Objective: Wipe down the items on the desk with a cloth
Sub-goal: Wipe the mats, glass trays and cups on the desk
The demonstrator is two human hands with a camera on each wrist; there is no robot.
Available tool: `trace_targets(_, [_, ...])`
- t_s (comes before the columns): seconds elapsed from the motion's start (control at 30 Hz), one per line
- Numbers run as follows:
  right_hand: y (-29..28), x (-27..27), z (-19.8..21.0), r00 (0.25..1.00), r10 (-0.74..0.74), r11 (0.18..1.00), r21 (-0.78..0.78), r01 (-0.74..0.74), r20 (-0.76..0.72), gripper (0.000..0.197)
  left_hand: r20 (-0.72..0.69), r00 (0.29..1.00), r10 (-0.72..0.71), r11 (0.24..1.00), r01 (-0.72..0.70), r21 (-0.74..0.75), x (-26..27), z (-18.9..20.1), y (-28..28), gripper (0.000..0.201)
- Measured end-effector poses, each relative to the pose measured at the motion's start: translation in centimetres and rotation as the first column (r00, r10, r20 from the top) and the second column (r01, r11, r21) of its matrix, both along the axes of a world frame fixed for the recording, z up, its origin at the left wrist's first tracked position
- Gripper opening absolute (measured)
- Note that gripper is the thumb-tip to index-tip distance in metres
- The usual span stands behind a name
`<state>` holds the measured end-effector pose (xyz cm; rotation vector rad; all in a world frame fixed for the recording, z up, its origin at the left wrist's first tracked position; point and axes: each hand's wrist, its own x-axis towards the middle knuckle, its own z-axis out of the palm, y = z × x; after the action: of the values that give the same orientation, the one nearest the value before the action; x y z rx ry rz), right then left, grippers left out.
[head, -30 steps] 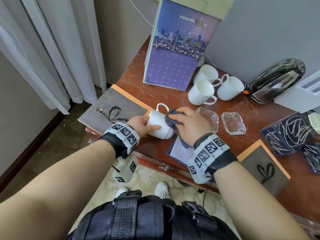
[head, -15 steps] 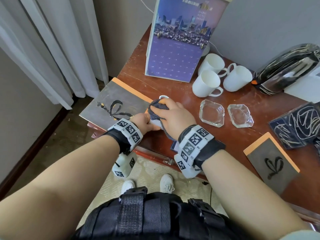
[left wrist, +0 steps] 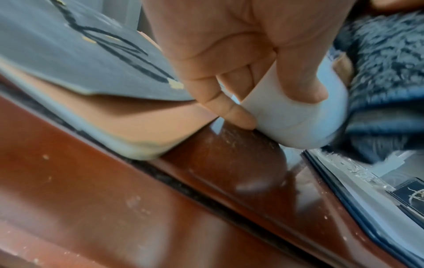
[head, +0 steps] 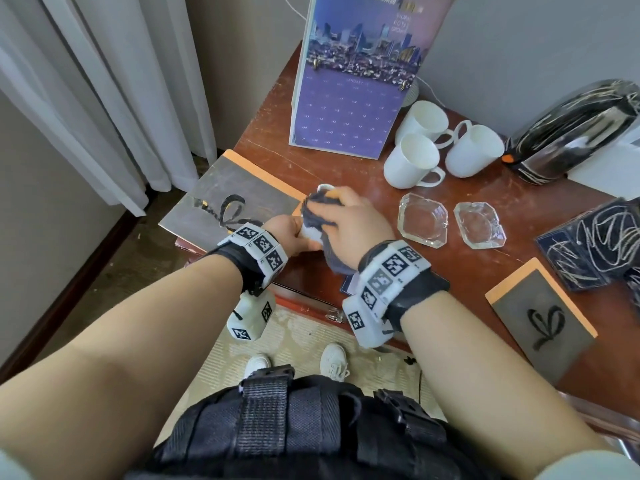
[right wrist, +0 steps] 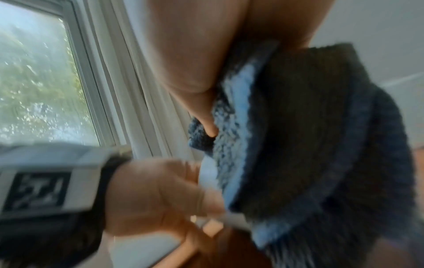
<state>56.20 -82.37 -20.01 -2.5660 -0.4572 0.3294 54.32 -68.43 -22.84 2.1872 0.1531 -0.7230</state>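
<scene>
A white mug [head: 309, 233] [left wrist: 296, 116] lies tipped on its side over the near edge of the brown desk [head: 346, 174]. My left hand [head: 290, 233] [left wrist: 241, 72] grips its base end, thumb and fingers curled round it. My right hand [head: 349, 220] holds a dark blue-grey cloth [head: 320, 211] [right wrist: 298, 136] wrapped over the mug's upper side. The mug's handle [head: 325, 187] pokes out beyond the cloth. Most of the mug is hidden under the cloth and hands.
A grey folder [head: 228, 206] lies left of the mug. Three white mugs [head: 412, 161], two glass ashtrays [head: 422, 220], a standing calendar [head: 356, 84], a kettle [head: 571, 133], dark sachets [head: 588, 247] and a second folder [head: 543, 320] fill the desk's back and right.
My right hand has slid the cloth from the mug's rim end over its top toward the handle. The head view has shifted, so the desk items sit differently in the picture.
</scene>
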Motion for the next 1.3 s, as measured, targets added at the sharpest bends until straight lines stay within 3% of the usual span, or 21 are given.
trace_targets(0.07, [-0.2,-0.3,-0.9,0.994,-0.087,0.994,0.056,0.091,-0.069,0.030,-0.015,1.000,0.001,1.000,-0.002,-0.012,0.1,-0.1,0.0,0.029])
trace_targets(0.17, [-2.7,-0.7,-0.4,0.997,-0.080,0.995,-0.052,0.080,0.003,0.026,0.002,1.000,-0.007,0.999,0.007,-0.037,0.3,-0.3,0.1,0.037])
trace_targets(0.33, [-2.7,0.5,1.1,0.993,0.052,0.962,-0.271,-0.021,0.107,0.025,0.005,1.000,-0.012,0.999,0.012,-0.053,0.5,-0.4,0.1,0.038])
trace_targets(0.43, [0.2,0.7,1.0,0.988,0.082,0.984,-0.170,-0.059,0.134,0.030,0.007,1.000,-0.016,1.000,0.016,0.011,0.8,-0.3,0.0,0.024])
trace_targets(0.53, [0.7,0.2,-0.2,1.000,0.018,0.996,-0.092,-0.019,-0.007,0.030,0.012,1.000,0.017,0.997,-0.018,0.075,0.8,-0.3,-0.1,0.037])
trace_targets(0.6, [-0.6,0.0,-0.1,1.000,0.029,0.991,-0.131,-0.028,0.007,0.032,0.007,1.000,-0.013,0.999,0.013,0.039,0.8,-0.3,-0.1,0.020])
trace_targets(0.73, [-4.1,0.0,1.4,1.000,0.031,0.962,-0.270,-0.031,-0.007,0.037,0.044,0.998,-0.050,0.998,0.048,0.042,0.8,-0.3,0.1,0.045])
trace_targets(0.87, [-5.9,0.5,2.5,1.000,-0.012,0.969,-0.247,0.010,-0.008,0.037,0.011,0.999,-0.052,0.998,0.053,-0.021,0.8,0.1,0.1,0.043])
trace_targets(1.0, [-6.2,0.5,3.2,0.995,-0.080,0.988,-0.125,0.087,0.059,0.036,-0.013,0.998,-0.057,0.992,0.055,-0.114,0.3,-0.2,0.1,0.038])
trace_targets(1.13, [-5.0,0.2,2.1,1.000,-0.018,0.992,-0.122,0.016,-0.009,0.038,0.043,0.999,0.010,0.989,-0.003,-0.149,-0.6,-1.2,0.0,0.022])
trace_targets(1.2, [-4.6,0.0,1.1,0.997,-0.007,0.993,-0.121,-0.002,-0.080,0.040,0.060,0.998,-0.024,0.990,0.031,-0.134,-1.1,-1.3,0.0,0.016])
trace_targets(1.3, [-4.7,-0.4,0.3,0.987,-0.017,0.998,-0.064,0.007,-0.157,0.046,0.081,0.985,-0.149,0.986,0.155,-0.068,-1.5,-1.7,0.1,0.040])
